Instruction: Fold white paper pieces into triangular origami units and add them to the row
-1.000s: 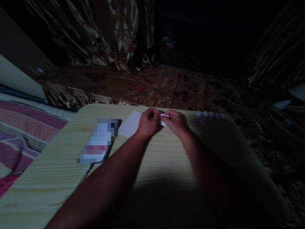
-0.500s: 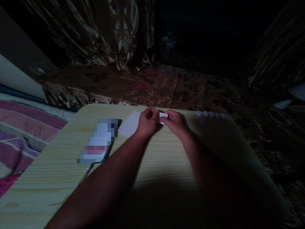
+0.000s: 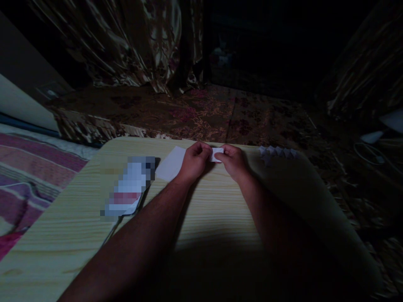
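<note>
Both my hands meet near the far edge of a light wooden table (image 3: pixel 201 209). My left hand (image 3: pixel 194 161) and my right hand (image 3: pixel 233 161) each pinch one small white piece of paper (image 3: pixel 215 154) between fingertips, holding it just above the tabletop. Under and to the left of my left hand lies a flat white paper sheet (image 3: pixel 171 163). A row of small folded white paper pieces (image 3: pixel 278 152) sits to the right of my right hand at the table's far edge.
A blurred rectangular object (image 3: pixel 129 186) lies on the table left of the sheet, with a dark cable (image 3: pixel 118 224) running from it toward me. Patterned brown fabric (image 3: pixel 201 111) covers the floor beyond. A striped pink blanket (image 3: pixel 28 172) lies at left. The room is dim.
The small paper piece between my fingertips has turned from tilted to more squarely flat-faced and sits slightly higher. My arms have barely moved.
</note>
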`<state>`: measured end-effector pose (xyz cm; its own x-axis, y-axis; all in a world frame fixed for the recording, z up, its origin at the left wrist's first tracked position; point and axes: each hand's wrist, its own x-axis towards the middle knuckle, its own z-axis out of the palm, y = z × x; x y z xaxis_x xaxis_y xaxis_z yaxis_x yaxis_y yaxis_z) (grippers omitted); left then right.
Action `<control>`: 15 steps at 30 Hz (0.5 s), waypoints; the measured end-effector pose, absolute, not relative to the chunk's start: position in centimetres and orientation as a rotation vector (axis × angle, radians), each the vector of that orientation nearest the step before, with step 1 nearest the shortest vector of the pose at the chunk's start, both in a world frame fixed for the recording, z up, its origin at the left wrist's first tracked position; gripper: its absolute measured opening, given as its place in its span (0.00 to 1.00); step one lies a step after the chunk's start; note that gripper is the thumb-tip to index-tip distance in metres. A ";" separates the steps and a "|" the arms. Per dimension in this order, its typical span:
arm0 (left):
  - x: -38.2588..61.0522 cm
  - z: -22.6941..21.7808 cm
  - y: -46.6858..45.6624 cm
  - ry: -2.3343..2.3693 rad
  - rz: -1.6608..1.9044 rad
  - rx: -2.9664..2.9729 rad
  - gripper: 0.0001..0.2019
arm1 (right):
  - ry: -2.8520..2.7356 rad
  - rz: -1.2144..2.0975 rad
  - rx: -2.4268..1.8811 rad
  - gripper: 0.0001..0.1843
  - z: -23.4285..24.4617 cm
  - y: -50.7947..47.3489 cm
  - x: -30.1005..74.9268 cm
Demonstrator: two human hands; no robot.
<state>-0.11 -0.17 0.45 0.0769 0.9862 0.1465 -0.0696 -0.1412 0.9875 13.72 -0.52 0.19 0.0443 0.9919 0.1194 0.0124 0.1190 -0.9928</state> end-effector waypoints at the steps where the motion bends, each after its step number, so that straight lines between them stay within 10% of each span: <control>1: -0.1 0.5 -0.2 1.024 1.280 1.304 0.08 | -1.228 1.087 -1.149 0.06 0.2 -0.5 13.7; 15: -0.2 0.2 -0.2 1.039 1.245 1.373 0.10 | -1.265 1.084 -1.155 0.07 0.0 -0.4 13.8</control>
